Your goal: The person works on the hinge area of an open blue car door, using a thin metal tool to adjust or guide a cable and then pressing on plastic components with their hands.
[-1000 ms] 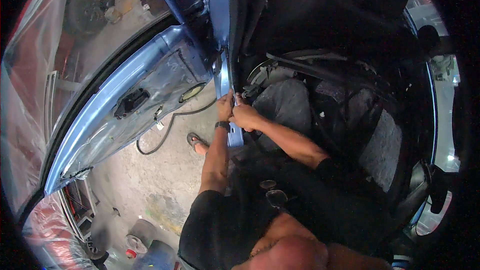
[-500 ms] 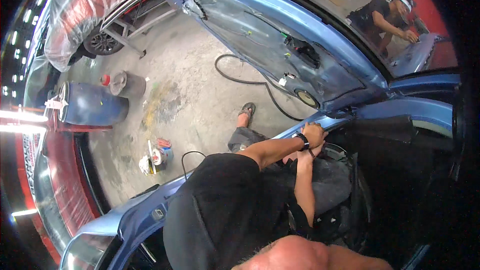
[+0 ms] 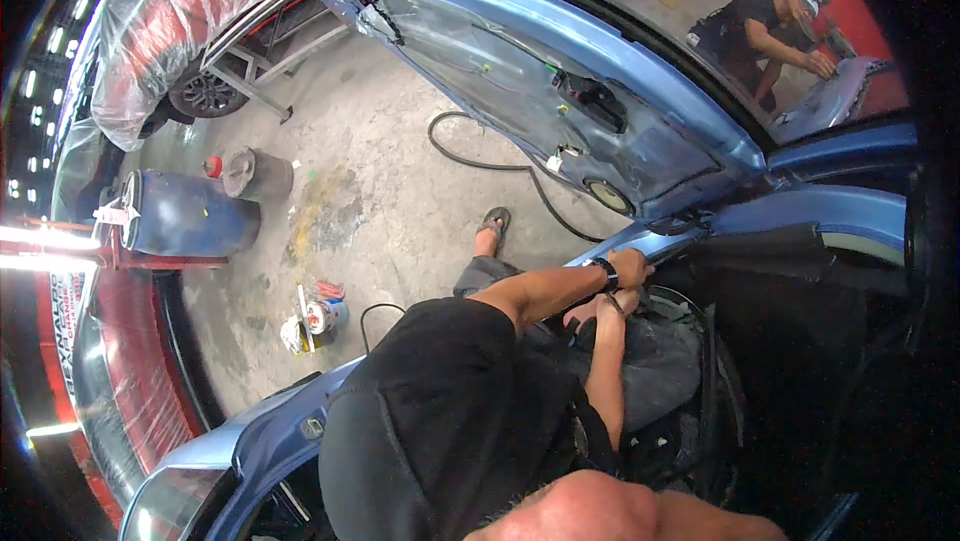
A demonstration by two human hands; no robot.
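My left hand (image 3: 630, 266), with a black watch (image 3: 606, 273) on its wrist, is curled closed by the sill of the blue car's door opening (image 3: 615, 239). Just below it my right hand (image 3: 622, 303) is also closed, close against the left. What either hand grips is too small or hidden to name. The inside of the car (image 3: 770, 341) beyond my hands is dark. The blue car door (image 3: 600, 31) stands wide, its trim off, showing a plastic sheet, wires and a round speaker (image 3: 607, 197).
A black hose (image 3: 480, 165) loops over the concrete floor. Tins (image 3: 325, 316) and rags lie left of my leg. Farther left are a blue drum (image 3: 190, 216), a grey bucket (image 3: 258, 174) and a plastic-covered red vehicle (image 3: 170, 1). Another person (image 3: 765, 36) crouches beyond the door, working on a panel.
My hands have shifted slightly and come a little apart, the right one now lower beneath the left. The view has moved slightly.
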